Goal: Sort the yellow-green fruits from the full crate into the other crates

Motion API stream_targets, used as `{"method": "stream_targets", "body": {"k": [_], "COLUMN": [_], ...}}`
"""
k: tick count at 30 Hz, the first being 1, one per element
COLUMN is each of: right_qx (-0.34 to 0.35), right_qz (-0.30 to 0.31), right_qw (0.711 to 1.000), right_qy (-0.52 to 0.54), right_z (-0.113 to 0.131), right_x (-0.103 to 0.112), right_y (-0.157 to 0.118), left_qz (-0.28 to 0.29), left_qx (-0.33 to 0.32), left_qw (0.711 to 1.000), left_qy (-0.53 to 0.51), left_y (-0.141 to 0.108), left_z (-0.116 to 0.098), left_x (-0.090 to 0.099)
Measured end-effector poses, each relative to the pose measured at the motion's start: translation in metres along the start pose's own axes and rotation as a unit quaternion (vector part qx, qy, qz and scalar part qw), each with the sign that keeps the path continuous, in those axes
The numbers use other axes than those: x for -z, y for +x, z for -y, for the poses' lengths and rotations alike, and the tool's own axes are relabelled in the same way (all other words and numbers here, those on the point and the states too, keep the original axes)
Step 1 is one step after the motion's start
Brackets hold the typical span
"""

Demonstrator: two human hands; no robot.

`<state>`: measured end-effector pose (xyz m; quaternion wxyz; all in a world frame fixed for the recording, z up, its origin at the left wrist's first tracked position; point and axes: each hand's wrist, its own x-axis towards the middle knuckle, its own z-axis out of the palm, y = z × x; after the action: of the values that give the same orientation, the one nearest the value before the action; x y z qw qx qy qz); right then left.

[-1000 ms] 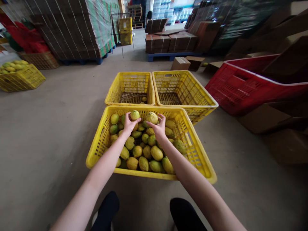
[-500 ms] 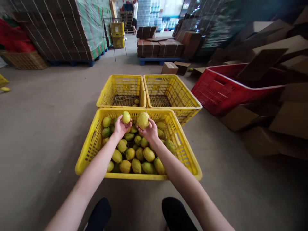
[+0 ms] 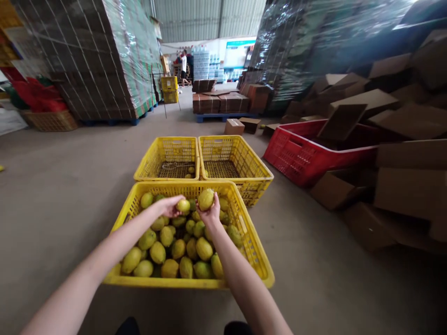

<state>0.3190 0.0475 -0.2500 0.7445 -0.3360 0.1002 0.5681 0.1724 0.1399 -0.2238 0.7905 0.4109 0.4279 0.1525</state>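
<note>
Over the near yellow crate (image 3: pixel 268 274), both of my hands hold lemons. My left hand (image 3: pixel 170 206) grips a small yellow-green lemon (image 3: pixel 183 205) at its fingertips, low above the heap. Just to the right, my right hand (image 3: pixel 211 215) is wrapped from below around a larger, bumpy lemon (image 3: pixel 206 199), held a bit higher. Beneath them many yellow and green lemons (image 3: pixel 158 252) lie in the crate; my forearms cover some of them. Behind it, touching its far side, stand a left yellow crate (image 3: pixel 138 173) with a few small lemons in one corner and a right yellow crate (image 3: pixel 268 176).
A red crate (image 3: pixel 289 153) with cardboard in it stands right, beside a pile of cardboard boxes (image 3: pixel 408 186). Wrapped pallet stacks (image 3: pixel 84 60) rise at left. Flattened cartons (image 3: pixel 223 103) lie on a blue pallet ahead. A person (image 3: pixel 184 67) is in the far background.
My view has tipped upward, so the crates sit lower in the picture. My left hand has turned over, palm less upward, and lowered its lemon; the right still holds its lemon.
</note>
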Motion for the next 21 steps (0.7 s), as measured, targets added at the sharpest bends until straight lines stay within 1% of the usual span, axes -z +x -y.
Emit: {"method": "stream_targets", "body": {"k": [1,3,4,5,6,7,8,9,10,12,14,16,18,19,21], "right_qx": [0.001,-0.004,-0.008,-0.012,-0.015,-0.016,-0.016,-0.016,-0.015,-0.011,-0.011,-0.020,-0.049,-0.069,-0.080], "right_qz": [-0.004,-0.011,-0.013,-0.014,-0.013,-0.011,-0.008,-0.005,-0.002,0.003,0.008,0.012,0.019,0.023,0.065], "right_qw": [1.000,1.000,1.000,1.000,1.000,1.000,1.000,1.000,1.000,0.999,0.998,0.993,0.982,0.975,0.969], "right_qy": [0.004,0.011,0.014,0.015,0.014,0.011,0.006,-0.001,-0.009,-0.032,-0.066,-0.117,-0.180,-0.211,-0.224], "right_z": [0.001,0.002,0.003,0.003,0.002,0.001,0.000,-0.001,-0.002,-0.005,-0.009,-0.017,-0.028,-0.035,-0.046], "right_x": [0.001,0.003,0.003,0.004,0.004,0.005,0.005,0.006,0.007,0.008,0.010,0.011,0.013,0.016,0.022], "right_y": [0.001,0.003,0.003,0.004,0.004,0.005,0.005,0.006,0.007,0.010,0.012,0.013,0.011,0.008,-0.002], "left_qz": [-0.019,-0.062,-0.117,-0.165,-0.206,-0.234,-0.247,-0.247,-0.238,-0.215,-0.196,-0.188,-0.183,-0.178,-0.165], "left_qx": [0.021,0.026,0.008,-0.036,-0.083,-0.120,-0.149,-0.162,-0.166,-0.168,-0.167,-0.167,-0.184,-0.195,-0.201], "left_qw": [0.999,0.997,0.993,0.985,0.973,0.961,0.953,0.949,0.949,0.949,0.948,0.947,0.944,0.939,0.919], "left_qy": [0.014,0.023,0.030,0.042,0.062,0.080,0.097,0.111,0.123,0.156,0.186,0.202,0.205,0.219,0.295], "left_y": [0.003,0.008,0.009,0.010,0.010,0.009,0.007,0.005,0.001,-0.008,-0.019,-0.030,-0.039,-0.042,-0.045], "left_z": [-0.028,-0.084,-0.106,-0.123,-0.132,-0.132,-0.125,-0.110,-0.091,-0.043,0.004,0.040,0.062,0.068,0.074], "left_x": [0.002,0.005,0.005,0.004,0.003,0.002,0.002,0.003,0.005,0.015,0.029,0.046,0.063,0.070,0.082]}}
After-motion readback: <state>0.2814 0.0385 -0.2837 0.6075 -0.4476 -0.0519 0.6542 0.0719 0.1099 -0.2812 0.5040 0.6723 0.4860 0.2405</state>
